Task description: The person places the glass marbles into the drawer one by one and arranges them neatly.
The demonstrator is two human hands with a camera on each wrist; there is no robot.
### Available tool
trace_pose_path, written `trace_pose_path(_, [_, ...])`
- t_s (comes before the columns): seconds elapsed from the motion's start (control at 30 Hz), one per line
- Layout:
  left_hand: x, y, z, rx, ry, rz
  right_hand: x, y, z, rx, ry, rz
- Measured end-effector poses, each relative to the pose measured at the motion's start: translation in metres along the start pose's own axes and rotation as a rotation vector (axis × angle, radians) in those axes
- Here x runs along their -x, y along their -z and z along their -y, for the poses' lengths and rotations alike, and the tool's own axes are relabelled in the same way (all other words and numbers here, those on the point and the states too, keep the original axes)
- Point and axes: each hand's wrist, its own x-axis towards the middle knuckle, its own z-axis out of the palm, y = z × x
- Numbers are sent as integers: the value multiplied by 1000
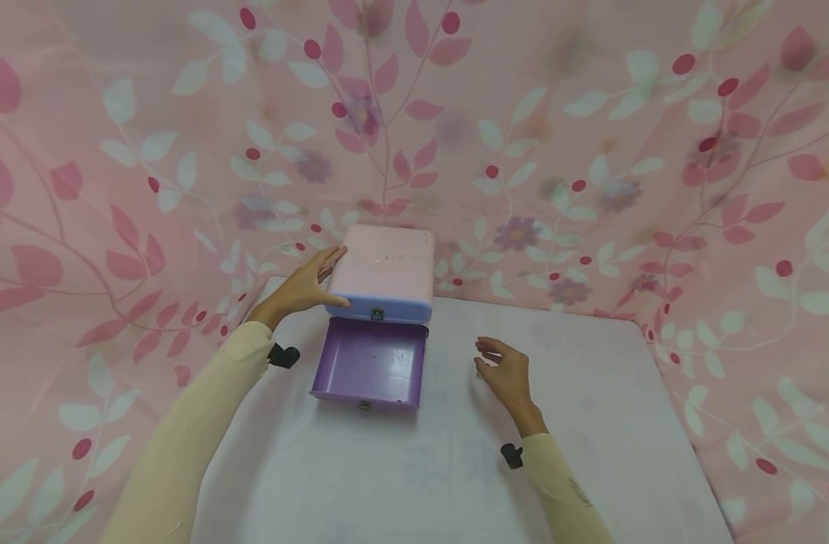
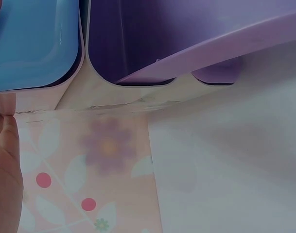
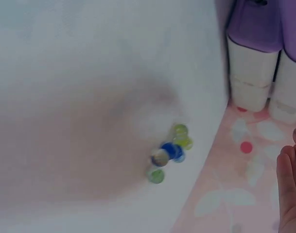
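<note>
My cream sleeves (image 1: 190, 431) reach in from the near edge over the white table (image 1: 462, 491). On the right, a small black wrist piece (image 1: 512, 455) sits at my cuff, and just beyond it my right hand (image 1: 509, 374) hangs over the table, well apart from the drawers. Its fingers bend loosely, with a gap between thumb and forefinger, and I see nothing held between them. The right wrist view shows a little cluster of round glassy beads (image 3: 169, 151), green, yellow and blue, against the white; they are blurred, and I cannot tell whether they rest on the table.

To the left of that hand, the purple drawer (image 1: 369, 363) juts toward me, pulled well out, its small knob (image 1: 365, 406) at the near side. Beneath it, a second purple front (image 3: 252, 29) shows in the right wrist view.

Farther on stands the drawer unit (image 1: 387, 261), pale pink on top, at the far left part of the table, with a blue drawer front (image 1: 407, 311) above the purple one. My left hand (image 1: 304, 285) holds its left side, thumb at the blue front's corner, fingers spread along the side. Behind everything hangs pink floral cloth (image 1: 414, 136).
</note>
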Motion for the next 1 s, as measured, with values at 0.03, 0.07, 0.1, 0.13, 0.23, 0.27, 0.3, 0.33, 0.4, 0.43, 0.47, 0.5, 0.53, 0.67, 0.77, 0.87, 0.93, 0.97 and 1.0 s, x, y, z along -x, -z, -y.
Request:
trace_pose_path(0.03, [0,0,1,-1,-2,-1,1,2,-3,3,2,-9])
trace_pose_path(0.07, [0,0,1,-3,-5,-2,3,4,-5,3,5,-16])
trace_pose_path(0.1, [0,0,1,-5,-9,-2,4,5,-8,10,5,-24])
trace_pose_path(0.13, [0,0,1,-8,-11,-2,5,7,-11,15,5,-33])
trace_pose_path(0.23, [-1,1,1,-18,-13,-1,8,11,-19,51,-10,-51])
trace_pose_path(0.27, [-1,1,0,-19,-13,-2,10,12,-21,57,-22,-56])
trace_pose_path(0.3, [-2,1,0,-21,-13,0,11,14,-23,70,-35,-60])
trace_pose_path(0.33, [-2,1,0,-20,-10,-2,12,15,-25,78,-49,-61])
trace_pose_path(0.4, [-2,1,0,-18,-6,-4,14,18,-29,100,-84,-57])
trace_pose_path(0.43, [-2,1,0,-18,-7,-5,15,19,-31,114,-105,-51])
trace_pose_path(0.47, [-2,0,0,-16,-8,-6,16,20,-33,128,-125,-46])
trace_pose_path(0.5, [-2,0,1,-15,-11,-7,16,22,-35,150,-143,-39])
trace_pose_path(0.53, [-2,0,1,-12,-12,-10,17,23,-37,166,-169,-32])
trace_pose_path(0.67, [-2,1,3,-9,-16,-8,19,26,-44,206,-253,-1])
trace_pose_path(0.77, [-2,1,3,-4,-7,-2,22,28,-50,227,-298,19])
trace_pose_path(0.87, [-1,1,2,0,-3,-1,26,27,-57,259,-341,39])
trace_pose_path(0.93, [-1,1,2,2,-4,-1,28,26,-60,270,-366,47])
trace_pose_path(0.97, [-1,1,2,1,-4,-2,29,25,-61,271,-380,53])
trace_pose_path(1.0, [-1,1,2,-3,-4,-2,30,25,-62,274,-390,59])
